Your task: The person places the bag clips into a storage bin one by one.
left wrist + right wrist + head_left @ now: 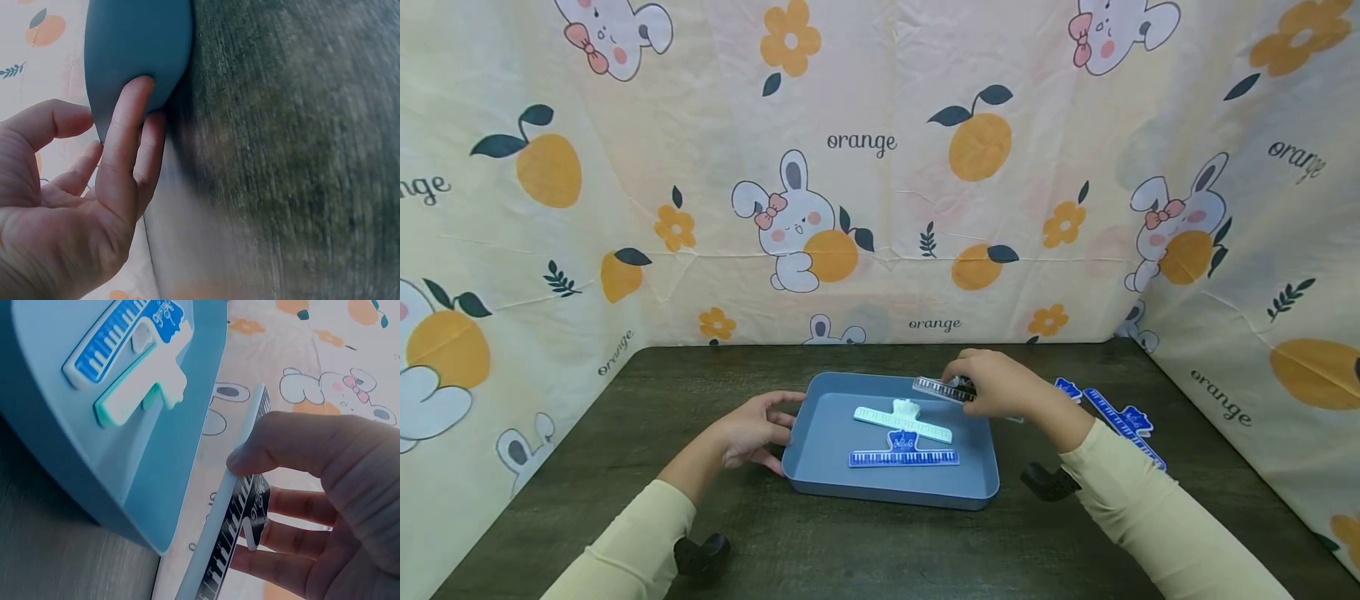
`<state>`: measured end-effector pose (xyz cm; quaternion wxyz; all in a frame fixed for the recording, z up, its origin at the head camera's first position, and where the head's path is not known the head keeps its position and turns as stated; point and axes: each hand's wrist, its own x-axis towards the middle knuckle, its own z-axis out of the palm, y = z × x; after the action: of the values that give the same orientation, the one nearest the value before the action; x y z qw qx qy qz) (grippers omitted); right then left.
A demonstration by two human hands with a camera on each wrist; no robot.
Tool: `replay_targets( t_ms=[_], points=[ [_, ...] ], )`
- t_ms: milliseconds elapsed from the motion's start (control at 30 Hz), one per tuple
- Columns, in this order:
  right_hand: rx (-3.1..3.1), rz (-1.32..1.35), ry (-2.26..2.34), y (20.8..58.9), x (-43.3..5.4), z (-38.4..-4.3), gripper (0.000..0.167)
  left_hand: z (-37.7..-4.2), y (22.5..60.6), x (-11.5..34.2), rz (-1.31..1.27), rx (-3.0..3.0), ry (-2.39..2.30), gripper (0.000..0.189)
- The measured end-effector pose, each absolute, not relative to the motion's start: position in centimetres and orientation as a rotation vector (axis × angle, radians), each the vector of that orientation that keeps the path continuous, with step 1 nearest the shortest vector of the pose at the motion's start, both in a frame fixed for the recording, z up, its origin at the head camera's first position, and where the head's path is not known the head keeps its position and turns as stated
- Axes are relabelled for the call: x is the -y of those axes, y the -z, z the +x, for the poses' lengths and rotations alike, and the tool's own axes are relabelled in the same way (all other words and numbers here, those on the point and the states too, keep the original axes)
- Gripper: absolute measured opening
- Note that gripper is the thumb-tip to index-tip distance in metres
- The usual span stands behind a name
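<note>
My right hand (1000, 385) pinches a black-and-white piano-key clip (234, 515) between thumb and fingers. That clip is above the back right rim of the blue-grey tray (820, 483). At the tray's left end my left hand (752, 432) touches the outer wall with fingers extended; the left wrist view shows its fingertips (134, 94) against the tray's side. Inside the tray lie a mint-green clip (904, 423) and, nearer me, a blue-and-white piano-key clip (904, 457).
Right of the tray, a blue piano-key clip (1123, 429) lies on the dark wooden table (737, 533). Another blue clip (1068, 388) is partly hidden behind my right forearm. A patterned cloth (880, 200) hangs behind the table and along its sides.
</note>
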<state>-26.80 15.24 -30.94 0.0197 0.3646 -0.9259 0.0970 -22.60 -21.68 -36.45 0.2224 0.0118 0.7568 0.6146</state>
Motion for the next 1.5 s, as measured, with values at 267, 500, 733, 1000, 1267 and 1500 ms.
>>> replay_targets(
  t_ms=[267, 500, 733, 1000, 1267, 1500],
  points=[
    [2.843, 1.225, -0.273, 31.0, -13.9, -26.6, 0.031, -22.5, 36.4, 21.6, 0.025, -2.097, -1.698, 0.073],
    [2.826, 1.334, -0.288, 31.3, -12.9, -26.7, 0.029, -22.6, 36.4, 21.6, 0.015, -2.105, -1.696, 0.074],
    [2.850, 1.372, -0.299, 31.6, -11.7, -26.5, 0.032, -22.6, 36.4, 21.6, 0.016, -2.104, -1.697, 0.074],
    [2.876, 1.374, -0.295, 31.8, -10.5, -26.4, 0.033, -22.7, 36.3, 21.6, 0.008, -2.108, -1.689, 0.073],
    [2.881, 1.425, -0.237, 32.5, -9.5, -26.6, 0.031, -22.7, 36.2, 21.6, 0.017, -2.108, -1.690, 0.074],
    [2.863, 1.466, -0.241, 33.0, -8.5, -27.0, 0.032, -22.6, 36.4, 21.6, 0.020, -2.108, -1.701, 0.074]
  ],
)
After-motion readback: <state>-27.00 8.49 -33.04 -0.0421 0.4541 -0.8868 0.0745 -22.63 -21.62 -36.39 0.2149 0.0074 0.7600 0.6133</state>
